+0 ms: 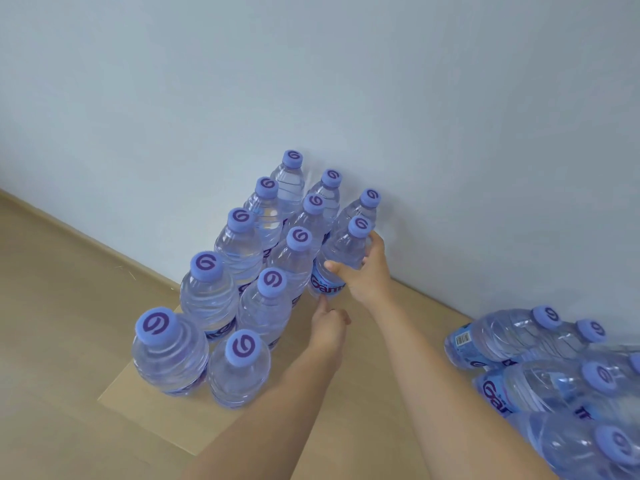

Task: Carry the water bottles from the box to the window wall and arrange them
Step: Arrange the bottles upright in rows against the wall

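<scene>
We hold the bottle with our right hand wrapped round its middle — left hand loosely curled, one finger touching its base. It stands beside the rows by the wall; we should set it straight, touching its neighbours.

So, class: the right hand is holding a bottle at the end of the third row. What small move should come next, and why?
Probably set the held bottle down upright and release the grip. The right hand curls round it, it tilts slightly toward the standing bottles, and the left hand's finger touches its base as if guiding it. More bottles lie waiting to the right.
</scene>
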A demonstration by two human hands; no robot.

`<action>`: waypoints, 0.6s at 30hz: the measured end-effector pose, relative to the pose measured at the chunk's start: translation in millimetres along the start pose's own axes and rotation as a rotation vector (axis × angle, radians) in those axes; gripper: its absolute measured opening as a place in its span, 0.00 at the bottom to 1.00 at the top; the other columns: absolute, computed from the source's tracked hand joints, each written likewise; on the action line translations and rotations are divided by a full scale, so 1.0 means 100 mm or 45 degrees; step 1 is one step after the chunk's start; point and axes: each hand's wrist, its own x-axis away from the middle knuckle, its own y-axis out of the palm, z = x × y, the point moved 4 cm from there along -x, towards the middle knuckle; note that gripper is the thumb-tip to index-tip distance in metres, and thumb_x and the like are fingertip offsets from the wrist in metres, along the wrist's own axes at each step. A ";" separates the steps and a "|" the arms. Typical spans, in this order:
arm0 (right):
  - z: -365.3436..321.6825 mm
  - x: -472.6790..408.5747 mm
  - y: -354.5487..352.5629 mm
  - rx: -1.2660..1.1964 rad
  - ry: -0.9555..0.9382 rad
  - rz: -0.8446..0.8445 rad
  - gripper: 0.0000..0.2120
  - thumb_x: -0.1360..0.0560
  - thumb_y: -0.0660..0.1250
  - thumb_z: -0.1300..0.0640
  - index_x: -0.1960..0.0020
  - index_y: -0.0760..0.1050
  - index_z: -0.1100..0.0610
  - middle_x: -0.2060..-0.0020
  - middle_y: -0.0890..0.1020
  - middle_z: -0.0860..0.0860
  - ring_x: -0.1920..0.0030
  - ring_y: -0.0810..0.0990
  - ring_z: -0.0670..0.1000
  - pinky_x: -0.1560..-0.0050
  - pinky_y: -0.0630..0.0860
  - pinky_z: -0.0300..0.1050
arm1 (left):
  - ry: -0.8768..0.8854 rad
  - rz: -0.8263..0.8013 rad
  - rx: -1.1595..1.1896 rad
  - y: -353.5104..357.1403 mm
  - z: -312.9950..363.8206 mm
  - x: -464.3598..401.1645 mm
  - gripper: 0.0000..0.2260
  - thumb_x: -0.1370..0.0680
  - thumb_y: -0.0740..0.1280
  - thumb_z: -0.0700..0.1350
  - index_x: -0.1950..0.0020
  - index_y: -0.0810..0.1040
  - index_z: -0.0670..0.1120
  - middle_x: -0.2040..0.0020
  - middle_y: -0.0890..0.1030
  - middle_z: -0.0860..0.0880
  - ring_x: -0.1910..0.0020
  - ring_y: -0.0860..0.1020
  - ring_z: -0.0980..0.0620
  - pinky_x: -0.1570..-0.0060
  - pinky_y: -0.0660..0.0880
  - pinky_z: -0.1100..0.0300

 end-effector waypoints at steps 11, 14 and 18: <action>0.11 0.77 -1.21 0.082 -0.007 0.747 0.25 0.27 0.68 0.58 0.32 0.65 0.58 0.36 0.71 0.51 0.35 0.69 0.48 0.38 0.64 0.38 | 0.136 -0.246 -0.492 0.60 -0.22 0.30 0.28 0.24 0.59 0.35 0.24 0.59 0.47 0.50 0.74 0.56 0.56 0.71 0.61 0.65 0.66 0.76; 0.19 0.97 -1.59 0.099 -0.025 1.125 0.27 0.28 0.69 0.59 0.31 0.63 0.60 0.35 0.68 0.53 0.34 0.65 0.52 0.36 0.60 0.38 | 0.129 -0.348 -0.574 0.82 -0.32 0.38 0.28 0.23 0.59 0.35 0.24 0.59 0.46 0.32 0.70 0.45 0.35 0.68 0.52 0.49 0.59 0.70; 0.32 0.92 -1.91 0.195 0.038 1.252 0.32 0.29 0.71 0.60 0.30 0.61 0.63 0.35 0.67 0.57 0.34 0.63 0.55 0.39 0.57 0.37 | 0.112 -0.461 -0.653 1.01 -0.42 0.47 0.28 0.23 0.60 0.37 0.24 0.59 0.49 0.26 0.64 0.44 0.28 0.62 0.53 0.42 0.58 0.64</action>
